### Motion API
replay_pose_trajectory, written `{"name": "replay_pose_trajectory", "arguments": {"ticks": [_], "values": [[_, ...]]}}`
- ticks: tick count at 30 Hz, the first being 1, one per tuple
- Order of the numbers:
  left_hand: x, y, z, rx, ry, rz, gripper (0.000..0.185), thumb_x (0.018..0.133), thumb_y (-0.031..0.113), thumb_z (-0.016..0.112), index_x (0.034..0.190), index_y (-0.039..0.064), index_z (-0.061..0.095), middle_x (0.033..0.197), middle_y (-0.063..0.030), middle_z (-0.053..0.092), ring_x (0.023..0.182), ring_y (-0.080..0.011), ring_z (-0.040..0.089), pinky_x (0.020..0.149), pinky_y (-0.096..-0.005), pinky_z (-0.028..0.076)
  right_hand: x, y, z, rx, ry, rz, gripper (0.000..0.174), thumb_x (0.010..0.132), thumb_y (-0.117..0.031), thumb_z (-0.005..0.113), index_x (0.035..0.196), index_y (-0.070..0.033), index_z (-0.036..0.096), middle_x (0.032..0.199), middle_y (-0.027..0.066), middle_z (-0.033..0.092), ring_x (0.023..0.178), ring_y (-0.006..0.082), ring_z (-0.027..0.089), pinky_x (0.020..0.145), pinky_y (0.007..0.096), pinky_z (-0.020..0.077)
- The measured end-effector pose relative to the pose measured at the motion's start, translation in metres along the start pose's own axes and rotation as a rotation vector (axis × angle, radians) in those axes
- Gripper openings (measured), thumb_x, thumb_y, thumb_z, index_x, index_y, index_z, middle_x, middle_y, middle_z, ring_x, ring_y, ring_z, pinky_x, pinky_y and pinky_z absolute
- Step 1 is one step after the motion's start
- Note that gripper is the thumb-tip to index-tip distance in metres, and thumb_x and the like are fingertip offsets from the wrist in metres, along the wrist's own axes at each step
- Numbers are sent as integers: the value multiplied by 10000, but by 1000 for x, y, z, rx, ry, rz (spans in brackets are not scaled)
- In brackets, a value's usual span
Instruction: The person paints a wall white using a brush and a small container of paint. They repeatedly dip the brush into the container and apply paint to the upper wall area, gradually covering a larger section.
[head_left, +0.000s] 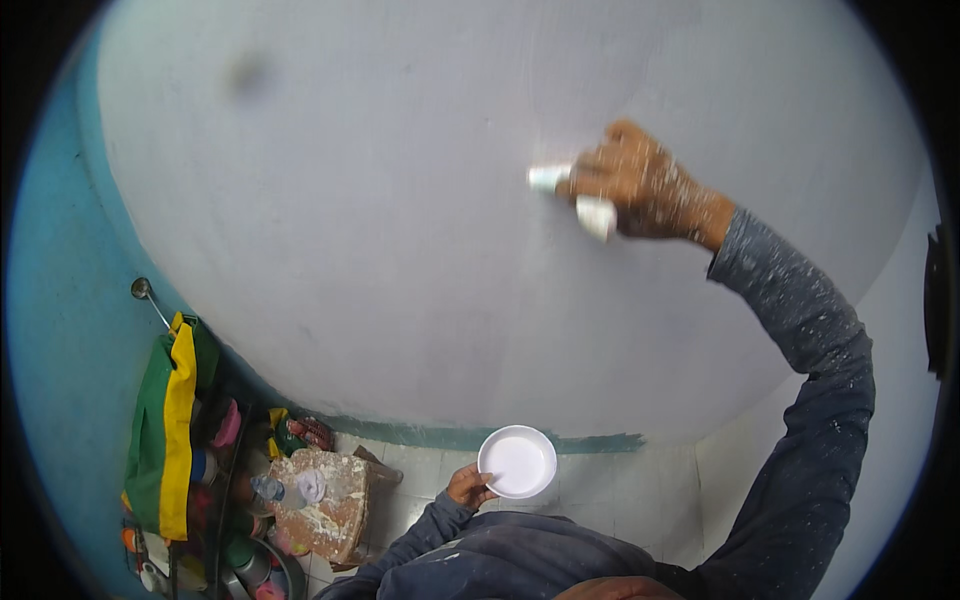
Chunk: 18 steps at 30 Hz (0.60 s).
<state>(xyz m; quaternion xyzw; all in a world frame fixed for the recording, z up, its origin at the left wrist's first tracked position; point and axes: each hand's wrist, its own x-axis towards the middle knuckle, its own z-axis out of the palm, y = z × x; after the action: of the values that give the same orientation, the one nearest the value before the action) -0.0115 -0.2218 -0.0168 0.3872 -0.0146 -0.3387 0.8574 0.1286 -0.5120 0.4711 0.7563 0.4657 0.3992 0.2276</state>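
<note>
My right hand (637, 180), speckled with white paint, is raised against the pale wall (375, 225). It grips a paintbrush (551, 178) whose whitish end points left at the wall; the hand is blurred, and a pale part, perhaps the handle, shows below the fingers. Low in front of my body, my left hand (471, 486) holds a round white bowl (517, 462) by its left rim, thumb over the edge. Inside the bowl is something pale, which may be paint.
A paint-spattered stool (322, 510) bearing a clear plastic bottle (268, 488) stands lower left. Beside it is a rack of household items, partly under a green and yellow cloth (176, 435). A ladle (141, 288) hangs by the blue wall (56, 225). A dark object (936, 300) is far right.
</note>
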Motion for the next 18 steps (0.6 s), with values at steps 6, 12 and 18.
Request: {"name": "replay_pose_trajectory", "arguments": {"ticks": [6,12,18], "values": [[-4,4,2,-1,2,-26,492,928,193,615,1348,-39,503,1295,-164,587,1200,-287,594,1010,-426,522,31,89,-44,-224,354,-12,393,782,-130,833,1149,-144,695,1084,58,740,955,220,702,913,379,518],[-2,0,1,139,7,36,492,920,154,629,1340,-67,501,1262,-190,613,1152,-312,632,996,-448,537,14,50,-20,-449,310,-103,245,802,-235,758,1041,-205,709,930,-18,675,823,126,641,837,362,520],[2,-2,2,-69,16,26,486,909,134,632,1325,-84,509,1228,-208,631,1121,-324,654,985,-463,545,-5,7,-3,16,-4,-10,214,817,-185,778,1017,-187,704,910,29,696,864,153,673,869,378,512]]}}
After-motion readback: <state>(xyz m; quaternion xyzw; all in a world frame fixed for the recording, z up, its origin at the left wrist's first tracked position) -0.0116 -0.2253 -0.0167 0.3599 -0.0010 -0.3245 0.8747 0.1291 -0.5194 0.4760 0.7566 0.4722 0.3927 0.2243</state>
